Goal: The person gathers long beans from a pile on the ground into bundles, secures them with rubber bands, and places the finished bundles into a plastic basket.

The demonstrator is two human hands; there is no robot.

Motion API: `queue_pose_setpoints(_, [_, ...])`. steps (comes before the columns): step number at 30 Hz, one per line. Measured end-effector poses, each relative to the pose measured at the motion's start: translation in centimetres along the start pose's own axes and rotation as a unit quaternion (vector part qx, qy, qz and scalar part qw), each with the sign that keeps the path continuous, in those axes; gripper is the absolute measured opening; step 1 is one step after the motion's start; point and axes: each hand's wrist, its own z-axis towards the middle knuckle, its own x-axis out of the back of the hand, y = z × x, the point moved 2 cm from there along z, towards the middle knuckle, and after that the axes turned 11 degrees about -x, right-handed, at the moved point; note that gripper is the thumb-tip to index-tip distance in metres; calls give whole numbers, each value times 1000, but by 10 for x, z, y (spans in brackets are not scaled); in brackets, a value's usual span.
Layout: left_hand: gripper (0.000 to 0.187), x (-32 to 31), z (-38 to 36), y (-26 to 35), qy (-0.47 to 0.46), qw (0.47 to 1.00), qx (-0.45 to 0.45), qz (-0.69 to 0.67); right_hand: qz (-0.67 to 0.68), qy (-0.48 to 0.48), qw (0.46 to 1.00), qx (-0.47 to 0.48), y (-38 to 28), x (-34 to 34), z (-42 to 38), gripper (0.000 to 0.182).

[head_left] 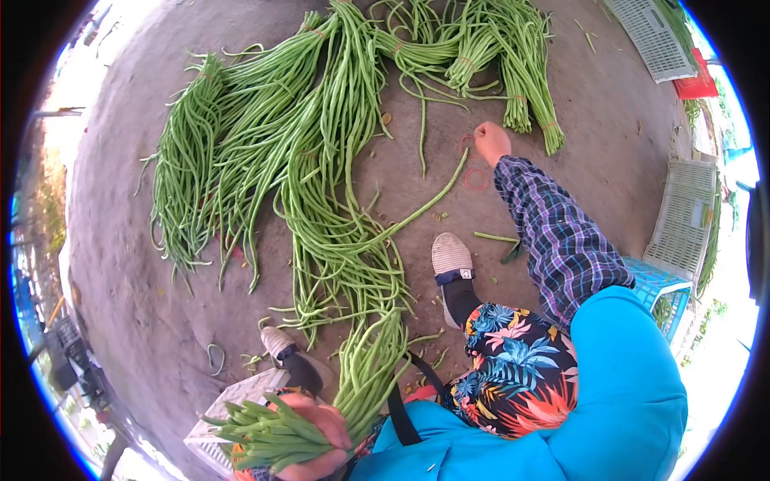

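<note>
At the bottom left, my left hand (323, 429) is wrapped around a bunch of green long beans (370, 361). Their cut ends fan out to the left of the hand, and the long tails trail away over the ground. My right hand (493, 143) is stretched forward and low over the floor, fingers closed in a pinch at a thin red rubber band (466, 144). Just below it, another red rubber band (476, 179) lies on the ground. A single loose bean (437, 195) points up toward the right hand.
Large piles of long beans (277, 120) cover the ground ahead, with tied bundles (521, 64) at upper right. White crates (654, 38) and a blue crate (659, 280) stand along the right. My shoes (451, 255) flank the nearer beans. Bean scraps (496, 237) lie about.
</note>
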Motion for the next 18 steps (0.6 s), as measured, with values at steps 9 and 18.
queue_pose_setpoints(9, [93, 10, -11, 21, -6, 1000, -14, -20, 105, -62, 992, 28, 49, 19, 12, 23])
queue_pose_setpoints(18, [94, 23, -18, 17, 94, 995, -23, -28, -16, -26, 999, 43, 20, -6, -16, 26])
